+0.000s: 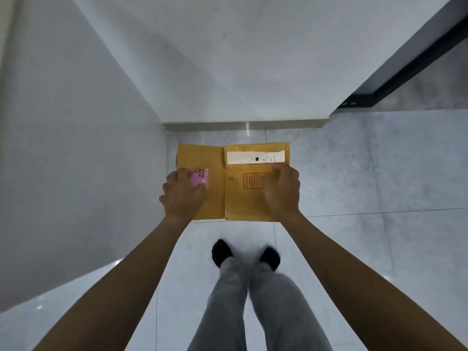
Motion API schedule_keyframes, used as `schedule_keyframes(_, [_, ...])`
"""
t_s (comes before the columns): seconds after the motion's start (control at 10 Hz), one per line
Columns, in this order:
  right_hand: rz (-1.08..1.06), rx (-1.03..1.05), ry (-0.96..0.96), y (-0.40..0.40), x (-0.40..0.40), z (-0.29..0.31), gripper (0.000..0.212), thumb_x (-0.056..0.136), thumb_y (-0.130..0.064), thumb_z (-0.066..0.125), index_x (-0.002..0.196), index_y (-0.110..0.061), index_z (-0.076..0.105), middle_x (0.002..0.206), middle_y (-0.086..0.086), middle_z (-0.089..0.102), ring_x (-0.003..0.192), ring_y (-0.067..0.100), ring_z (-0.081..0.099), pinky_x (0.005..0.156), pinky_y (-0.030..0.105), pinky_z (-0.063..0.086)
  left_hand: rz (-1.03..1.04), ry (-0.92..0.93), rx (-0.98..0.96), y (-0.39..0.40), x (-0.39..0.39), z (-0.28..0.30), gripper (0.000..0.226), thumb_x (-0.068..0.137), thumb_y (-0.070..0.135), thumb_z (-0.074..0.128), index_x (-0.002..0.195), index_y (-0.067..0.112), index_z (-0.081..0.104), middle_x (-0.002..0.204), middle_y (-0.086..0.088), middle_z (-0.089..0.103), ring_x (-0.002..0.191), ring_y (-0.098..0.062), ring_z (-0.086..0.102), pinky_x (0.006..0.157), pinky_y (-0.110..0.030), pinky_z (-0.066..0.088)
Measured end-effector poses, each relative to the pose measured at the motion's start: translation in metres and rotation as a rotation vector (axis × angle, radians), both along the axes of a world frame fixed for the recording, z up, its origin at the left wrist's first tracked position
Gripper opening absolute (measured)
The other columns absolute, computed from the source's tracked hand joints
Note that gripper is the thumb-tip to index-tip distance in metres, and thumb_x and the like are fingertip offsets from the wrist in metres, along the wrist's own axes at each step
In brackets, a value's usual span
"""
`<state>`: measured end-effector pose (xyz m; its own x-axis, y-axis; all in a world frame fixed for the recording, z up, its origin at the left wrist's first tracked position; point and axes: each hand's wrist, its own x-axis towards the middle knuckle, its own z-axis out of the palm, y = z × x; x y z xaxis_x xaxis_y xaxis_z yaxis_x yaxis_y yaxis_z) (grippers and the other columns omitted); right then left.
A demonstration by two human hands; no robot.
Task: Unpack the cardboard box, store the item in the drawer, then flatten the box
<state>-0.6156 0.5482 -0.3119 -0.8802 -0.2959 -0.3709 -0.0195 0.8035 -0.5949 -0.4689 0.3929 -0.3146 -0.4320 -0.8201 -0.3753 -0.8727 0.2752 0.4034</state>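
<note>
Head view, looking steeply down. The brown cardboard box (249,198), flattened into two flat panels, sits at the centre of the frame, held out in front of the person above the pale grey tiled floor (367,173). A vertical crease or slit runs between the left and right panels.

Left hand (183,193) lies on the left panel, fingers spread and curled over a pink printed label (200,178); whether the label is stuck to the cardboard or loose under the fingers cannot be told. Right hand (282,190) lies palm-down on the right panel, fingers apart and slightly bent, pressing beside a printed rectangular stamp (254,180). Whether either thumb wraps under the edge is hidden.

A white shipping label strip (257,157) runs across the top of the right panel.

Lower centre: grey trousers (253,300) and two dark socked feet (221,252) on the tiles. White wall (228,59) fills the upper frame; grey skirting (245,125) just above the box. Dark metal frame (417,54) at upper right.
</note>
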Motion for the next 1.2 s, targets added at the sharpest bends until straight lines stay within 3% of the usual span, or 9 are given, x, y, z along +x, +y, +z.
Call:
schedule_keyframes(0.2, [0.058, 0.031, 0.012, -0.041, -0.054, -0.122, 0.043, 0.09, -0.033, 0.058, 0.127, -0.014, 0.048, 0.139, 0.011, 0.044, 0.123, 0.032, 0.048, 0.1, 0.052, 0.045, 0.017, -0.013, 0.008, -0.041, -0.053, -0.118, 0.047, 0.086, 0.029, 0.062, 0.127, 0.011, 0.049, 0.134, -0.017, 0.047, 0.119, -0.039, 0.049, 0.095, -0.051, 0.042])
schedule_keyframes(0.4, [0.17, 0.099, 0.04, -0.066, -0.112, -0.286, 0.053, 0.091, -0.036, 0.058, 0.135, -0.011, 0.042, 0.146, 0.015, 0.038, 0.128, 0.035, 0.045, 0.102, 0.05, 0.044, -0.022, -0.042, -0.01, -0.074, -0.112, -0.275, 0.045, 0.088, 0.034, 0.06, 0.128, 0.015, 0.052, 0.14, -0.015, 0.045, 0.12, -0.039, 0.049, 0.096, -0.051, 0.041])
schedule_keyframes(0.6, [0.196, 0.024, 0.112, -0.106, -0.189, -0.442, 0.054, 0.091, -0.037, 0.058, 0.136, -0.013, 0.041, 0.148, 0.016, 0.035, 0.129, 0.038, 0.041, 0.102, 0.051, 0.041, -0.069, 0.056, -0.057, -0.117, -0.188, -0.426, 0.051, 0.09, 0.03, 0.059, 0.137, 0.016, 0.047, 0.15, -0.014, 0.035, 0.127, -0.039, 0.043, 0.1, -0.049, 0.039])
schedule_keyframes(0.8, [0.237, 0.121, 0.128, -0.137, -0.234, -0.545, 0.063, 0.088, -0.044, 0.056, 0.14, -0.017, 0.034, 0.16, 0.016, 0.012, 0.14, 0.043, 0.024, 0.109, 0.057, 0.029, -0.243, 0.084, -0.086, -0.134, -0.232, -0.536, 0.054, 0.097, 0.035, 0.051, 0.146, 0.018, 0.036, 0.16, -0.015, 0.018, 0.139, -0.038, 0.032, 0.109, -0.05, 0.033])
schedule_keyframes(0.9, [0.341, 0.262, 0.251, -0.141, -0.231, -0.577, 0.069, 0.086, -0.05, 0.053, 0.141, -0.017, 0.029, 0.157, 0.018, 0.015, 0.141, 0.04, 0.021, 0.109, 0.058, 0.024, -0.428, -0.07, -0.27, -0.123, -0.232, -0.576, 0.058, 0.095, 0.045, 0.045, 0.146, 0.019, 0.037, 0.157, -0.016, 0.027, 0.14, -0.038, 0.03, 0.106, -0.055, 0.032])
schedule_keyframes(1.0, [0.42, 0.388, 0.25, -0.149, -0.236, -0.579, 0.078, 0.086, -0.059, 0.045, 0.146, -0.015, 0.021, 0.159, 0.02, 0.009, 0.145, 0.04, 0.011, 0.111, 0.061, 0.018, -0.442, -0.184, -0.356, -0.114, -0.233, -0.587, 0.067, 0.091, 0.05, 0.035, 0.147, 0.013, 0.036, 0.152, -0.023, 0.033, 0.137, -0.045, 0.033, 0.102, -0.06, 0.033])
schedule_keyframes(1.1, [0.478, 0.457, 0.209, -0.156, -0.246, -0.546, 0.078, 0.089, -0.06, 0.042, 0.149, -0.016, 0.02, 0.161, 0.015, 0.005, 0.148, 0.036, 0.003, 0.113, 0.065, 0.009, -0.472, -0.249, -0.249, -0.121, -0.241, -0.56, 0.065, 0.098, 0.05, 0.031, 0.152, 0.016, 0.02, 0.159, -0.017, 0.019, 0.144, -0.038, 0.021, 0.11, -0.057, 0.026])
schedule_keyframes(1.2, [0.486, 0.411, 0.192, -0.159, -0.243, -0.499, 0.068, 0.092, -0.057, 0.039, 0.148, -0.021, 0.026, 0.162, 0.01, 0.008, 0.149, 0.031, 0.002, 0.114, 0.064, 0.008, -0.408, -0.198, -0.078, -0.128, -0.247, -0.513, 0.063, 0.1, 0.049, 0.03, 0.153, 0.017, 0.017, 0.159, -0.013, 0.021, 0.146, -0.032, 0.019, 0.115, -0.057, 0.02])
